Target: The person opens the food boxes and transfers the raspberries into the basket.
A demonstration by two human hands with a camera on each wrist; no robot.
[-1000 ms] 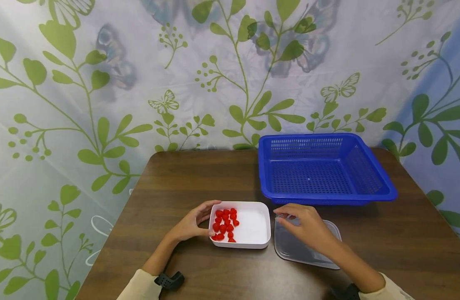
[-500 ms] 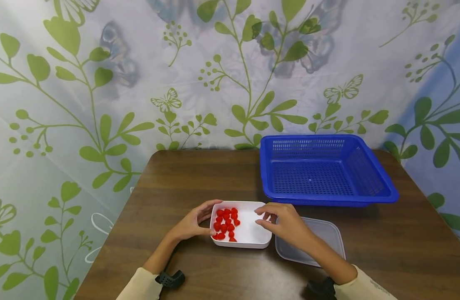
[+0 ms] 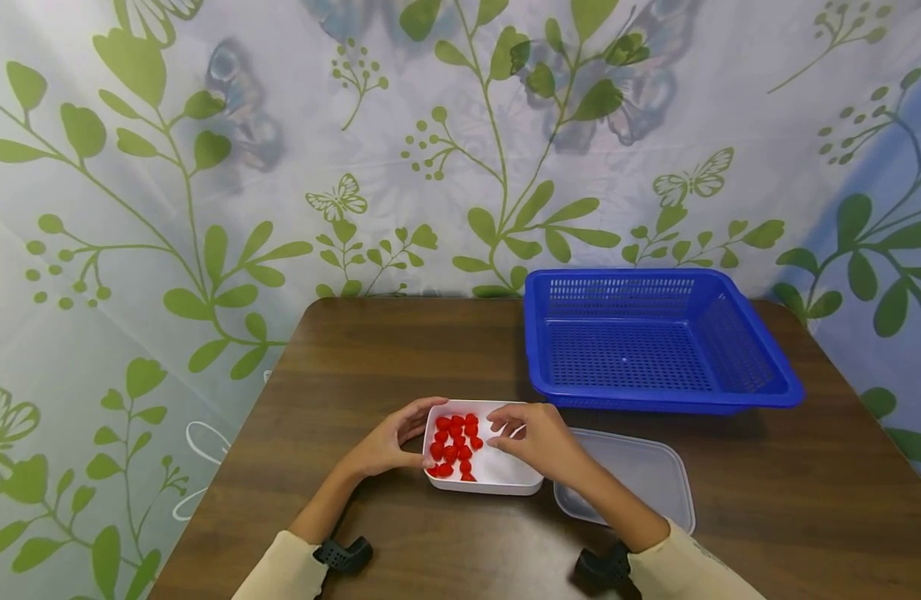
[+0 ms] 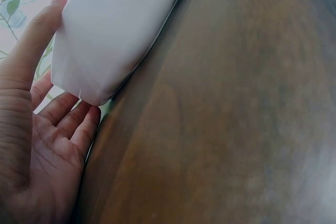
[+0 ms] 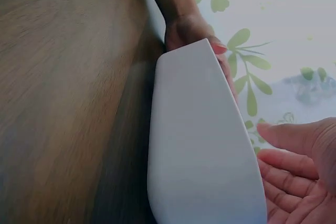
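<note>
My left hand (image 3: 391,442) holds the left end of a white rectangular container (image 3: 508,467), thumb on the near side and fingers on the far side. In the left wrist view its fingertips lie right at the container's pale wall (image 4: 115,30). Small glossy red pieces (image 3: 451,450), rounded to heart-like in shape, fill the container's left half. My right hand (image 3: 538,437) hovers over the bare right half, thumb and fingertips pointing left toward the red pieces. Nothing shows between its fingers; in the right wrist view the thumb and forefinger (image 5: 286,161) stand apart beyond the rim.
A translucent lid (image 3: 643,475) lies flat to the right of the container, partly under the right forearm. Behind it stands a blue perforated basket (image 3: 663,400). The brown wooden table (image 3: 400,350) meets a leaf-patterned cloth (image 3: 385,167) at the back.
My right hand has moved left from above the lid's far left corner to over the container, near the red pieces. The left hand has kept its hold on the container.
</note>
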